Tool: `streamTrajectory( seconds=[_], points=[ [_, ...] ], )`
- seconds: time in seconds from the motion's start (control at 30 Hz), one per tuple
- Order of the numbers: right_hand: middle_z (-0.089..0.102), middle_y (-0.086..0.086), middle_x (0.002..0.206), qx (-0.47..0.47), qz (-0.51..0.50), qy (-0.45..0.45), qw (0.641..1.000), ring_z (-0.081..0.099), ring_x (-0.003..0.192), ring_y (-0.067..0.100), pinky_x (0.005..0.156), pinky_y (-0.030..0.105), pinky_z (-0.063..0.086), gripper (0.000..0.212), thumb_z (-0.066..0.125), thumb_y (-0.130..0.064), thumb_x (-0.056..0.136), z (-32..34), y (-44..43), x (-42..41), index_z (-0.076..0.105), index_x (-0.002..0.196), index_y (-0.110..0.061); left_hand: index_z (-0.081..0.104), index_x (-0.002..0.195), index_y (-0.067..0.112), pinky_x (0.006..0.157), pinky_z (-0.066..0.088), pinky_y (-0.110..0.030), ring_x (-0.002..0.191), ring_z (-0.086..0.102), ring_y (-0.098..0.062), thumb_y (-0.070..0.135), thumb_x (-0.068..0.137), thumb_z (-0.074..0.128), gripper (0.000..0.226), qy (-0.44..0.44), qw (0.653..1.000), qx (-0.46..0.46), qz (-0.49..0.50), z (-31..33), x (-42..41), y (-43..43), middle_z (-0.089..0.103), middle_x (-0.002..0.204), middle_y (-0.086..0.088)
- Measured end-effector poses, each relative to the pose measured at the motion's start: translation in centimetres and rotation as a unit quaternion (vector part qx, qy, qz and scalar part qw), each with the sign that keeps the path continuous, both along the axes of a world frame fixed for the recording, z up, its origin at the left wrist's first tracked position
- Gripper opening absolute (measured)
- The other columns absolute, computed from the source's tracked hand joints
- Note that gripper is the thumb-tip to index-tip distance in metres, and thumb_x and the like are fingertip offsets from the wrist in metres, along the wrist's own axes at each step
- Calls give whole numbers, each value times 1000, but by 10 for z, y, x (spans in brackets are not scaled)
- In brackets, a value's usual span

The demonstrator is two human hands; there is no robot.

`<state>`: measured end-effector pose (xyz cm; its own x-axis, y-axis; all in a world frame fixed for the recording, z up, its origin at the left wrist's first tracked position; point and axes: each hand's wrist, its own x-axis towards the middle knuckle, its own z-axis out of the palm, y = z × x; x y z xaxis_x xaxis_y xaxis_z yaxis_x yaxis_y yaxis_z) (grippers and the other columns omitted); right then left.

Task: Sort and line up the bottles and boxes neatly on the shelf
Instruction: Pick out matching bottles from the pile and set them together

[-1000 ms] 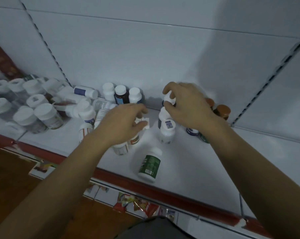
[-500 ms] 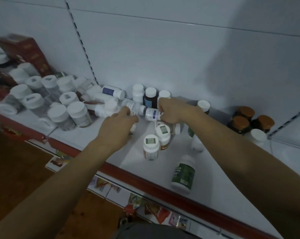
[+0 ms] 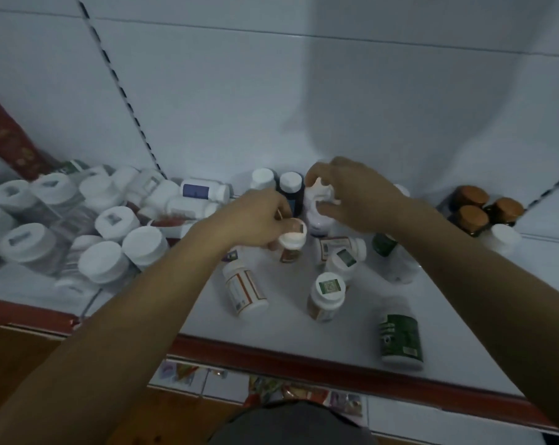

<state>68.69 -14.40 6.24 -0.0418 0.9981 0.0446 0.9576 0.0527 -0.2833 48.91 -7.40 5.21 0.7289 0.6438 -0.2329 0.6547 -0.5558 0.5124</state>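
My left hand [image 3: 255, 216] grips a small white-capped bottle [image 3: 291, 240] by its cap near the middle of the white shelf [image 3: 320, 326]. My right hand [image 3: 355, 197] curls round a white bottle [image 3: 318, 207] standing near the back wall. Between and below the hands, an orange-labelled bottle [image 3: 244, 289] lies on its side. Two bottles with green cap stickers [image 3: 328, 295] stand upright. A green-labelled bottle [image 3: 400, 338] lies near the shelf's front edge. A dark bottle [image 3: 291, 191] stands at the back.
Several wide white-lidded jars [image 3: 104, 261] crowd the left part of the shelf, with a dark red box [image 3: 5, 139] behind them. Three brown-capped bottles [image 3: 487, 207] stand at the back right. A red strip [image 3: 304, 358] runs along the shelf's front edge.
My left hand has taken hold of a small white-capped bottle and drawn it slightly forward. My right hand has moved to a white bottle at the back. The camera shifted.
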Motion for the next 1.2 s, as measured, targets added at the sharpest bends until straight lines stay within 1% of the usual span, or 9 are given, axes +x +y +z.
streamTrajectory(
  seconds=[0.1, 0.27, 0.4, 0.53, 0.6, 0.73, 0.9, 1.0, 1.2],
  points=[
    [60, -1, 104, 24, -35, 23, 999, 57, 83, 16, 76, 32, 46, 30, 76, -24, 87, 12, -13, 0, 56, 109, -29, 68, 109, 14, 77, 63, -39, 66, 74, -14, 43, 100, 60, 32, 11, 999, -19, -24, 0, 4, 13, 78, 84, -5],
    [58, -5, 106, -204, -38, -151, 967, 51, 92, 15, 81, 29, 44, 35, 79, -19, 82, 12, -30, 4, 56, 107, -27, 72, 112, 22, 88, 57, -39, 90, 70, -17, 42, 98, 63, 26, -1, 994, 72, -86, -2, -4, 25, 75, 106, 0],
    [48, -8, 96, -268, -40, -170, 948, 45, 89, 16, 76, 30, 37, 40, 80, -24, 83, -4, -29, -7, 48, 106, -25, 67, 121, 21, 87, 50, -37, 102, 63, -25, 27, 97, 63, 25, -7, 981, 166, -99, 6, -10, 48, 68, 118, -2],
    [54, -10, 95, -255, -66, -133, 955, 50, 81, 11, 71, 33, 44, 33, 75, -29, 85, 2, -34, 1, 46, 101, -30, 61, 102, 25, 78, 51, -37, 93, 60, -26, 38, 84, 71, 24, 124, 956, 193, -183, -2, -2, 51, 66, 104, -3],
    [58, -8, 96, -218, -58, -88, 970, 57, 85, 14, 77, 38, 51, 33, 74, -34, 82, 12, -36, 6, 50, 105, -34, 62, 106, 25, 69, 44, -32, 94, 61, -28, 33, 83, 71, 26, 141, 950, 217, -177, -6, 3, 48, 64, 103, -5],
    [53, -9, 95, -131, -61, -71, 987, 54, 90, 17, 76, 34, 43, 39, 77, -37, 79, 7, -37, 2, 56, 111, -34, 60, 119, 23, 67, 41, -34, 100, 61, -27, 24, 86, 70, 34, 175, 930, 265, -187, -15, 7, 41, 62, 109, -5],
    [57, -6, 106, -134, -111, -15, 985, 56, 93, 15, 81, 33, 46, 48, 78, -39, 83, 17, -44, 4, 52, 123, -36, 51, 134, 30, 76, 45, -36, 111, 57, -27, 29, 86, 71, 52, 96, 948, 236, -191, -8, -6, 49, 60, 123, -2],
    [58, 0, 115, -27, -143, 46, 988, 63, 92, 15, 77, 26, 46, 39, 70, -29, 93, 42, -40, -1, 54, 128, -31, 51, 139, 27, 85, 49, -37, 107, 56, -23, 32, 84, 76, 60, 51, 966, 172, -186, 6, -18, 58, 60, 123, -2],
    [58, -2, 119, 40, -82, 97, 991, 66, 90, 4, 72, 14, 45, 40, 68, -24, 94, 57, -1, -43, 53, 129, -31, 52, 141, 21, 88, 53, -30, 103, 61, -15, 39, 83, 81, 67, 37, 976, 87, -196, 17, -47, 61, 61, 123, 4]
  ],
)
